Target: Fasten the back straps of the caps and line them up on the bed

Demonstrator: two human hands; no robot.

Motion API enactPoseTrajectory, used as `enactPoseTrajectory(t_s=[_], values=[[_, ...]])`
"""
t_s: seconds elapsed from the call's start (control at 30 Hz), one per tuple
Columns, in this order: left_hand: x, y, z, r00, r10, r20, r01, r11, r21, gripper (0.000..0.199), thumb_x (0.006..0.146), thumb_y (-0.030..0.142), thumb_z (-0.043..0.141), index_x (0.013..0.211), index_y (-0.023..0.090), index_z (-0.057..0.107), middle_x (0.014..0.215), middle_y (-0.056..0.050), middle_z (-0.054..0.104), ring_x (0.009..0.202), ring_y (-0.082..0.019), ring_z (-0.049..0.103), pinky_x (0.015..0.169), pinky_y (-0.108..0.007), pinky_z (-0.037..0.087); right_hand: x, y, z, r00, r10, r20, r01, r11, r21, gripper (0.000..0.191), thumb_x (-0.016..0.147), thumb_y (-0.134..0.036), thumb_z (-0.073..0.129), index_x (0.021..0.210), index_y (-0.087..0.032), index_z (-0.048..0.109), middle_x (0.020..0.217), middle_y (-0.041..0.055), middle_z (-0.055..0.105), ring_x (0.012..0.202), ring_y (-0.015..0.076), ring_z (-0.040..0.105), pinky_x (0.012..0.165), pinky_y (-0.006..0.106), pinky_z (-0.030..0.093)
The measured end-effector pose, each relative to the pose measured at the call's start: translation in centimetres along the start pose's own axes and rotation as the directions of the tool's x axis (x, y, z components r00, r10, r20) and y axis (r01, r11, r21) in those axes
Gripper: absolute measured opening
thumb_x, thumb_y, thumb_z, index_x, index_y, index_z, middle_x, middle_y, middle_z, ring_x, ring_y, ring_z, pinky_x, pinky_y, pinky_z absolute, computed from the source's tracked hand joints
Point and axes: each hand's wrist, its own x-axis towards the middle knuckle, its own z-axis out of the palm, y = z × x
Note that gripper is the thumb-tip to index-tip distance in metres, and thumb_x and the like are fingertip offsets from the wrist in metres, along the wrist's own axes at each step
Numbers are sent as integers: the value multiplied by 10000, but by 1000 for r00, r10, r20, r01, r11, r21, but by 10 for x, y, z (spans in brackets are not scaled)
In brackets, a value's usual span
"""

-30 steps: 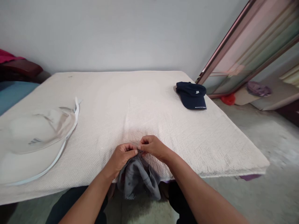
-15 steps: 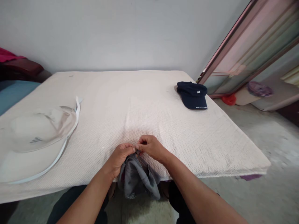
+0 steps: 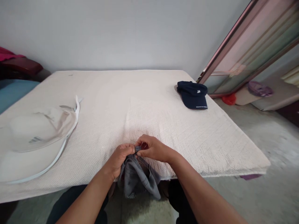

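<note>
- Grey cloth (image 3: 137, 182), soft and bunched; hangs below both hands, in front of the near edge of the table, and shows pale stitched lettering toward its lower end.
- Held at its gathered top by the left hand (image 3: 120, 158), pinching with thumb over curled fingers.
- Short grey strap (image 3: 138, 148) at the same gathered top; sits pinched between thumb and forefinger of the right hand (image 3: 151, 149), just beside the left fingertips.
- Pale, quilted-looking cover on the table (image 3: 105, 102); spreads beneath and beyond both hands.
- Off-white cap (image 3: 44, 133) with three slanted stripes and a light-edged brim; lies well to the left of the left hand.
- Navy cap (image 3: 192, 98) with white lettering; rests far ahead and right of the right hand, brim toward the near side.
- Plain grey wall (image 3: 116, 34), beyond the hands, behind the far edge.
</note>
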Motion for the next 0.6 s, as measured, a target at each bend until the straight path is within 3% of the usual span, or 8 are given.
enactPoseTrajectory(t_s=[0.2,0.6], values=[[0,-1,4,998,13,-58,-10,999,43,130,614,162,646,582,162,520,506,33,513,438,-79,423,453,-205,299,1,-1,0,1000,-3,4,3,996,-94,167,693,-170,699,830,-184,604,848,11,558,755,134,510,672,257,409],[-3,-1,4,1000,13,-2,-13,1000,3,125,631,143,625,603,167,506,520,42,480,459,-78,399,478,-215,299,2,-1,3,999,-33,-2,33,993,-115,190,640,-181,694,751,-182,540,798,-9,530,709,124,474,605,238,361]])
